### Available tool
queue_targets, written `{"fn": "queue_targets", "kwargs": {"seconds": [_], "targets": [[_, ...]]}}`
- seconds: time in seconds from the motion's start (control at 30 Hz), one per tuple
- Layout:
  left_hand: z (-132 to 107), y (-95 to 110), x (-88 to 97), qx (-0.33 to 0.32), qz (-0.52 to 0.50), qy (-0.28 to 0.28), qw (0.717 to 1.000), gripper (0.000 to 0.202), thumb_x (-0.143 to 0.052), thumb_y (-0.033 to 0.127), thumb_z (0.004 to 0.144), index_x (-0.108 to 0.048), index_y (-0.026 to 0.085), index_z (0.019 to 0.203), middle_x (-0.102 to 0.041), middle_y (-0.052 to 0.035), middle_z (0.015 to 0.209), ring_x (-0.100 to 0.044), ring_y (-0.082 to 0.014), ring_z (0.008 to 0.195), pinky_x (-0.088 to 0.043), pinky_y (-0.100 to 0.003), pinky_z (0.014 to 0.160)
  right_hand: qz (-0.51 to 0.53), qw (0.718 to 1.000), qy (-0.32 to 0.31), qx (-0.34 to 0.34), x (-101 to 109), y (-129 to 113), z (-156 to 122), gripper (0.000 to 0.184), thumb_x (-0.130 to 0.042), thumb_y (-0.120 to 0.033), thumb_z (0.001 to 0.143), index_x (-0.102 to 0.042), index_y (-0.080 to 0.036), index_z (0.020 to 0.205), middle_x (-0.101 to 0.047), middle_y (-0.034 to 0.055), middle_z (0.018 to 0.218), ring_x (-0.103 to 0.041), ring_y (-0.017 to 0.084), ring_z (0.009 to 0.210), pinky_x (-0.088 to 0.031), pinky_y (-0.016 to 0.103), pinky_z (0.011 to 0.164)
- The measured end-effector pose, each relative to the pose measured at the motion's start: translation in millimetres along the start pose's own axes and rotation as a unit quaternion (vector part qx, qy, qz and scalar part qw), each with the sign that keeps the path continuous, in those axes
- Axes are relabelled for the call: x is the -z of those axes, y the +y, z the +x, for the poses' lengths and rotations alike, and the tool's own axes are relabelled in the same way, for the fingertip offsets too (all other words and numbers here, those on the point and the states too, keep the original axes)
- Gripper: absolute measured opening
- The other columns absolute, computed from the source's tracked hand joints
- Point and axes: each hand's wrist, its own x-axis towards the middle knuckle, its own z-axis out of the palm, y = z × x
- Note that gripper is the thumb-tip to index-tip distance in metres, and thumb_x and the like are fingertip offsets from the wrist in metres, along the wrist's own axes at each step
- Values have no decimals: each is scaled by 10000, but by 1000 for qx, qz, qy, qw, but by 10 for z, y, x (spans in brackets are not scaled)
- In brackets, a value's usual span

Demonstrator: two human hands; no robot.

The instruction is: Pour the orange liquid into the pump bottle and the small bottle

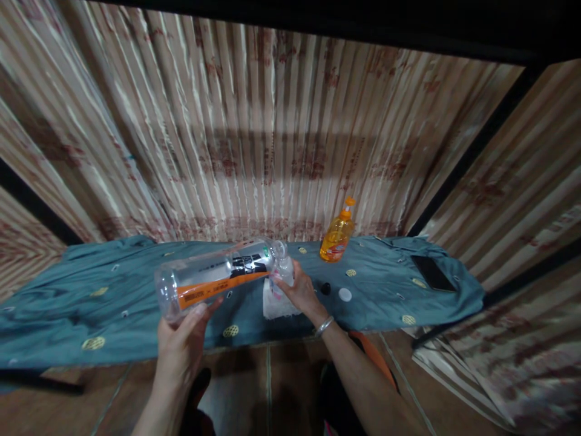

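Note:
A large clear plastic bottle (218,275) with an orange and black label lies tilted across the middle, its neck to the right and slightly higher. My left hand (181,339) grips it from below near the base. Just under the neck, my right hand (302,293) is closed around the upper part of a whitish, translucent object (278,300), whose exact kind I cannot make out. The bottle's mouth is close above that hand; whether they touch is unclear. A small black cap (325,288) and a white round disc (345,295) lie right of my right hand.
An orange pump bottle (336,239) of yellow liquid stands at the back. A dark phone (433,274) lies on the right of the teal cloth (381,303) covering the narrow surface. Behind hangs a pleated curtain (272,151), with black frame bars (476,145) at the sides.

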Motion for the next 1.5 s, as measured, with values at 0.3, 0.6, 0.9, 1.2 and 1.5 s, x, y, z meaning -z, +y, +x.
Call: {"fn": "queue_targets", "kwargs": {"seconds": [0.3,0.6,0.9,1.2,1.5], "targets": [[-22,-2,14,-6,14,-6,1000,339,-886,278,464,-573,170,539,-635,17,660,-634,-166,740,-582,-408,801,1,1000,-11,-4,15,4,11,622,-658,-416,804,-435,-175,1332,-666,106,1180,-645,270,1087,-488,405,952],[-74,43,-40,-1,7,14,1000,323,-889,234,471,-663,186,696,-672,10,786,-631,-177,792,-601,-436,789,12,1000,-11,-1,40,-39,-2,593,-663,-388,810,-440,-191,1323,-669,92,1164,-643,263,1087,-483,396,945],[-103,87,-61,0,6,15,1000,366,-889,218,455,-678,199,755,-681,12,798,-622,-172,785,-618,-410,740,0,1000,-16,-1,51,-48,9,591,-665,-386,814,-433,-177,1315,-676,93,1139,-652,259,1050,-495,384,917],[-75,53,-49,-7,16,6,1000,297,-877,241,479,-631,175,632,-675,1,775,-634,-186,794,-604,-436,779,2,1000,-20,-3,50,-52,5,580,-659,-394,811,-440,-185,1306,-688,83,1090,-666,264,1008,-506,382,883],[-52,27,-21,-3,10,-12,1000,292,-859,247,507,-580,175,558,-604,35,659,-611,-158,734,-556,-486,878,0,1000,-16,-1,39,-20,11,595,-657,-422,813,-441,-185,1314,-688,81,1089,-669,268,1011,-508,384,885]]}}
